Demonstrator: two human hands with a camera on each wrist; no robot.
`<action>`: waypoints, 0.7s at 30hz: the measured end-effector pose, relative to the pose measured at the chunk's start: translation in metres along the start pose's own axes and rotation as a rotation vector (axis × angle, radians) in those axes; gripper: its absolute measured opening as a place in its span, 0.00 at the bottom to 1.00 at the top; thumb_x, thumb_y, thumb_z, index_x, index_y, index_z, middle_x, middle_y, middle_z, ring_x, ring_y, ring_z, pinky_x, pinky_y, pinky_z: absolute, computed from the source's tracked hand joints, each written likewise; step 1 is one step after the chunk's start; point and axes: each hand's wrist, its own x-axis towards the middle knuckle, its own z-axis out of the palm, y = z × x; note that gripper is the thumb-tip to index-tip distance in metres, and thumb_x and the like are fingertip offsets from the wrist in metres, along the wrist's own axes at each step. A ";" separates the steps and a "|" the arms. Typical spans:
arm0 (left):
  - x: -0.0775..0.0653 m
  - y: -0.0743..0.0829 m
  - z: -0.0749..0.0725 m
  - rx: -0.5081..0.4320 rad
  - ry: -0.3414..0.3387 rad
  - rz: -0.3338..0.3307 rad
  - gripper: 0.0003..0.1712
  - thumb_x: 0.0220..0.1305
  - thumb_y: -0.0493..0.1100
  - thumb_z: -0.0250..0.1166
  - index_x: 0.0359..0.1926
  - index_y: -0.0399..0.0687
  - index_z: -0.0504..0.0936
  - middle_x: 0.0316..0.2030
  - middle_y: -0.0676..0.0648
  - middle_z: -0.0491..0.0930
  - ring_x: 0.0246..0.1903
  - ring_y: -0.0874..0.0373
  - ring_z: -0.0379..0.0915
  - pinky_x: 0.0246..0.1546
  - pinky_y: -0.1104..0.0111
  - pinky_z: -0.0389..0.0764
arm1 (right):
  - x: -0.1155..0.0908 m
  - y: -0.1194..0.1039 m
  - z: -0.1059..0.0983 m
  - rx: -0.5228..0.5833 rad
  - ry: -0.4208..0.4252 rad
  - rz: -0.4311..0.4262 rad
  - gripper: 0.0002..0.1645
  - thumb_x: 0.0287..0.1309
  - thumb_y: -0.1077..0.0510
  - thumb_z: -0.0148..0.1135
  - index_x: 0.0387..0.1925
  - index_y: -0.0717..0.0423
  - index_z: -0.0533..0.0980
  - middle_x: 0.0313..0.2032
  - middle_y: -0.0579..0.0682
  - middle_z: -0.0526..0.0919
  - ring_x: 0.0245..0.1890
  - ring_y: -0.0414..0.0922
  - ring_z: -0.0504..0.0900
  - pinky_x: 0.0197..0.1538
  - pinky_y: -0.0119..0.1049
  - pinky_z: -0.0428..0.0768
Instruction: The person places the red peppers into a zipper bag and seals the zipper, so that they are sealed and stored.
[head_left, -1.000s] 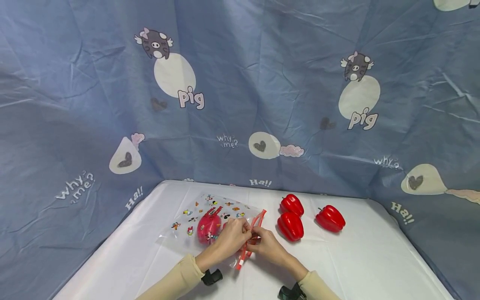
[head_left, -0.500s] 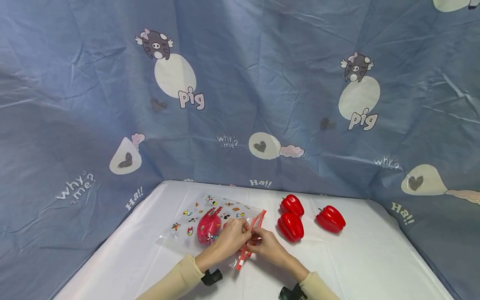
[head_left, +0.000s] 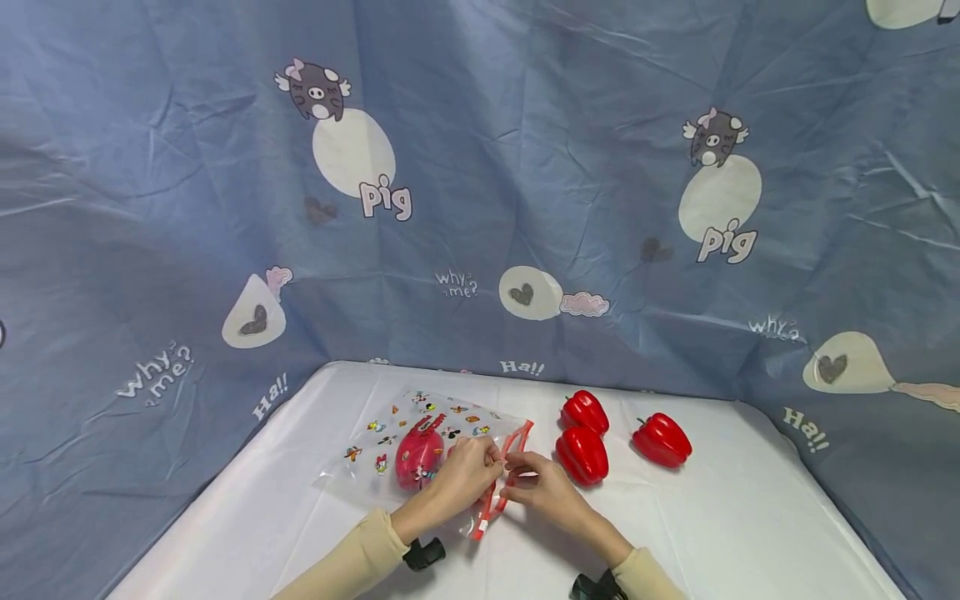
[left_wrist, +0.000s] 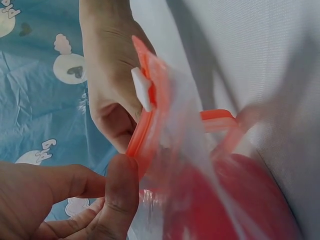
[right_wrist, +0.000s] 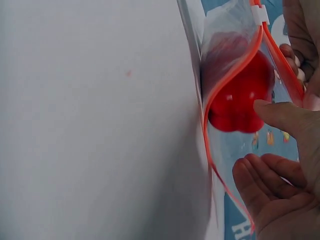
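A clear zip bag (head_left: pixel 465 417) with cartoon prints lies on the table, its red zip edge (left_wrist: pixel 145 135) parted at the mouth. A white slider (right_wrist: pixel 259 15) sits near one end of the zip. Inside the bag are a pinkish-red rounded item (head_left: pixel 418 457) and a red bell pepper (right_wrist: pixel 240 95) close to the mouth. My left hand (head_left: pixel 467 469) pinches one side of the zip edge between thumb and finger. At the other side, my right hand (head_left: pixel 551 496) holds nothing, its thumb and fingers spread apart beside the mouth.
Two red bell peppers (head_left: pixel 582 456) sit together right of the bag. Another red bell pepper (head_left: pixel 662 439) lies farther right. White cloth covers the table (head_left: pixel 720 525), and a blue printed curtain (head_left: pixel 630 208) hangs behind it.
My right hand has let go of the zip edge and drawn slightly to the right, its fingers parting. The left hand keeps its pinch, and the peppers stay put.
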 end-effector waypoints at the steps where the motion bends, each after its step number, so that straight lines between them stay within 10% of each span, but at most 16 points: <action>1: 0.000 0.000 0.000 0.003 0.001 -0.001 0.04 0.55 0.34 0.61 0.25 0.43 0.77 0.14 0.56 0.72 0.08 0.72 0.62 0.09 0.78 0.63 | -0.002 0.001 -0.002 -0.013 0.007 0.002 0.30 0.50 0.60 0.71 0.54 0.66 0.73 0.49 0.62 0.81 0.48 0.57 0.82 0.52 0.47 0.80; 21: 0.001 -0.003 0.005 0.042 0.012 0.012 0.05 0.54 0.34 0.62 0.24 0.44 0.78 0.15 0.57 0.71 0.12 0.71 0.62 0.12 0.77 0.64 | -0.024 -0.002 -0.030 -0.043 0.109 -0.001 0.31 0.49 0.59 0.73 0.54 0.66 0.73 0.47 0.62 0.81 0.49 0.59 0.80 0.55 0.44 0.79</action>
